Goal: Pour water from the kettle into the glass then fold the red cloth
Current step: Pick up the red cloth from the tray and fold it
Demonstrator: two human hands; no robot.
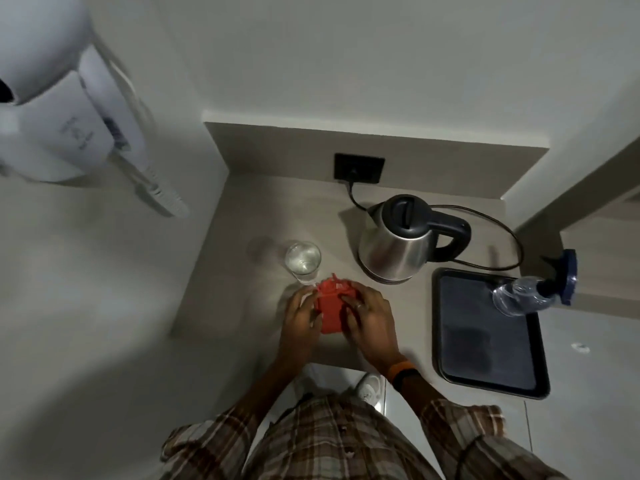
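With water already showing in the clear drinking glass (303, 260) and the stainless steel kettle with a black lid and handle (401, 237) standing back on the grey-brown counter (242, 237), the folding step looks in hand. Both the left hand (300, 318) and right hand (369, 315) press flat, fingers spread, on the small folded red cloth (329, 308) near the counter's front edge, just beside the glass. Next, probably one last crease. A black tray (485, 341) sits toward the right edge; pale walls enclose the corner.

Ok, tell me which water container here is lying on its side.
The clear plastic bottle with the dark blue cap, lying across the black tray's far corner. The clear drinking glass and steel kettle stand upright.
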